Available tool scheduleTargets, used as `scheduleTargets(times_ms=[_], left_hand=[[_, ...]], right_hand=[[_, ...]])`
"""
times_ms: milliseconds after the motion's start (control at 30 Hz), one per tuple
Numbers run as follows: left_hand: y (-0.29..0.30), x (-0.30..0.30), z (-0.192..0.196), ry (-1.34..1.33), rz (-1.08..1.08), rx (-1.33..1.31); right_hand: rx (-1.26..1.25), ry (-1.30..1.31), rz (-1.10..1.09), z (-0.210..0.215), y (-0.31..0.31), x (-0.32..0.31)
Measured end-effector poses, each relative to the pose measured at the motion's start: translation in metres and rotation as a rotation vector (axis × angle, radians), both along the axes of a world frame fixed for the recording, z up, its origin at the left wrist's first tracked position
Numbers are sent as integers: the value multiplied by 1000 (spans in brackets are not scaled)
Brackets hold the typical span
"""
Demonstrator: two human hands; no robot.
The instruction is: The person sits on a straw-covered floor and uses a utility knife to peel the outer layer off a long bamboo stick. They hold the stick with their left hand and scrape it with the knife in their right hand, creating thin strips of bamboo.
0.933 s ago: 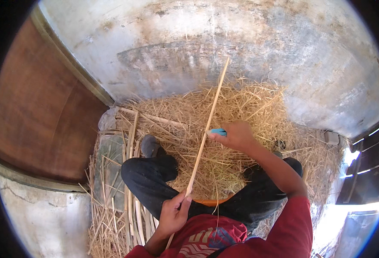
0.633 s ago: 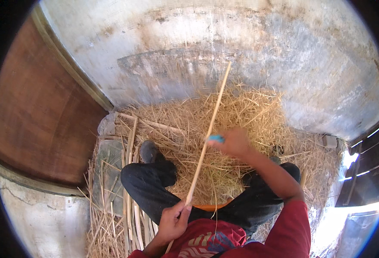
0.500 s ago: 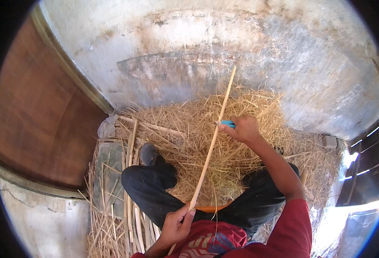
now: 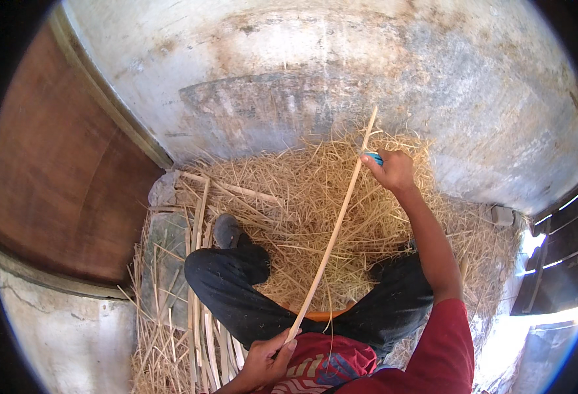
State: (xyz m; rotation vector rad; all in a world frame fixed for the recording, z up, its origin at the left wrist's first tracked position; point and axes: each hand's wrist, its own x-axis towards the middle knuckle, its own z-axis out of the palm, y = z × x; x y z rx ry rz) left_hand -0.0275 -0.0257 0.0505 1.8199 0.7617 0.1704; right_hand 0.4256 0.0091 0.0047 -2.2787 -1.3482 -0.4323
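In the middle of the scene, one long pale strip (image 4: 331,246) slants from the near left to the far right, above a floor cover of dry shavings (image 4: 295,177). The left hand (image 4: 267,361) is closed around the strip near its near end, by the person's belly. The right hand (image 4: 394,172) grips a small blue tool (image 4: 373,158), and this tool seems to touch the strip not far below its far tip. Its blade I cannot make out clearly.

In my judgement, the far part of the strip has no visible support, so it could bend or twist under too strong pressure, and the tool could slip or bite too deep. If the left hand loosens, the strip could turn. A stroke pulled toward the body could also endanger the left hand or the dark trousers (image 4: 226,272). More strips (image 4: 200,207) lie at the left.
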Motion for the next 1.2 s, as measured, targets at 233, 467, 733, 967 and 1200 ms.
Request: scheduleTargets(times_ms=[233, 467, 733, 967, 1200], left_hand=[[-14, -35, -15, 46, -78, -68], [0, -17, -27, -60, 95, -103], [24, 7, -38, -117, 132, -33], [26, 13, -37, -141, 157, -45], [24, 13, -34, -190, 140, 34]], right_hand=[[74, 375, -392, -6, -21, 80], [3, 417, -274, -5, -22, 40], [-319, 402, 355, 12, -31, -130], [-272, 265, 531, -3, -39, -173], [-179, 267, 509, -7, -40, -178]])
